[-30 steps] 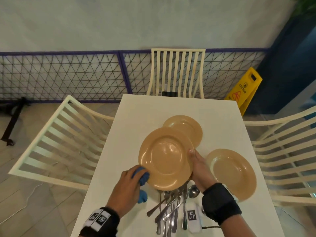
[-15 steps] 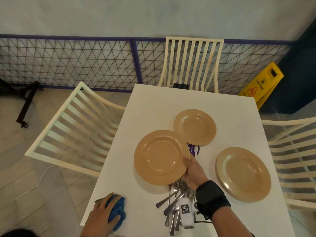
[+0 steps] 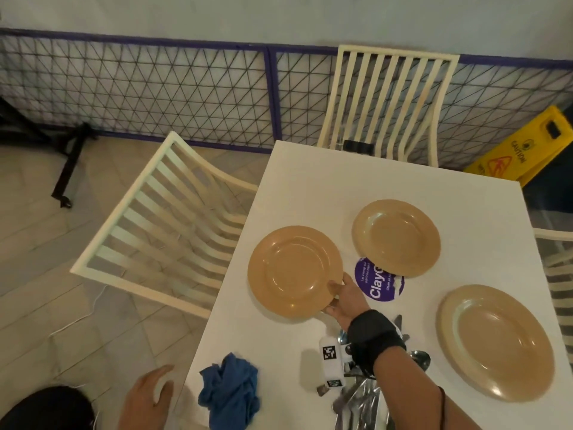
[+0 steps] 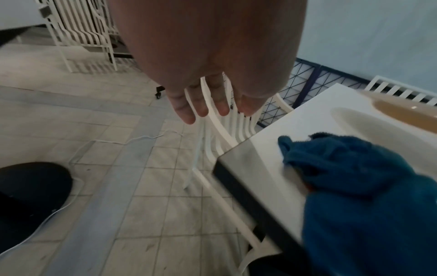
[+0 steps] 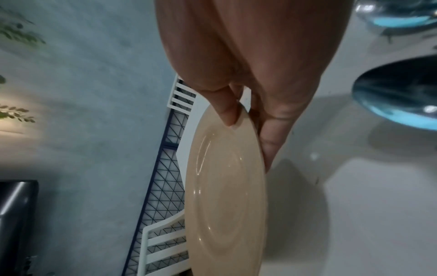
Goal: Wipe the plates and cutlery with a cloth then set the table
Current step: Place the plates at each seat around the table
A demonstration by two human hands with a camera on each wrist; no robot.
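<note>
My right hand (image 3: 336, 297) pinches the near rim of a tan plate (image 3: 294, 271) at the table's left side, thumb on top and fingers beneath (image 5: 267, 142); the plate (image 5: 224, 196) lies low over the white table (image 3: 325, 187). Two more tan plates rest on the table, one at the far middle (image 3: 397, 237) and one at the right (image 3: 496, 342). A crumpled blue cloth (image 3: 231, 389) lies at the near left corner (image 4: 354, 186). My left hand (image 3: 148, 401) hovers off the table's left edge with straight fingers (image 4: 201, 106), holding nothing. Several pieces of cutlery (image 3: 359, 395) lie heaped under my right forearm.
A purple round sticker (image 3: 378, 279) is on the table between the plates. Cream slatted chairs stand at the left (image 3: 161, 231), the far end (image 3: 390, 103) and the right (image 3: 558, 268). A yellow caution sign (image 3: 527, 150) stands at the back right. A wire fence (image 3: 155, 97) runs behind.
My left hand has let go of the blue cloth at the near left corner and drawn back off the table. My right hand has lowered the plate toward the table's left side.
</note>
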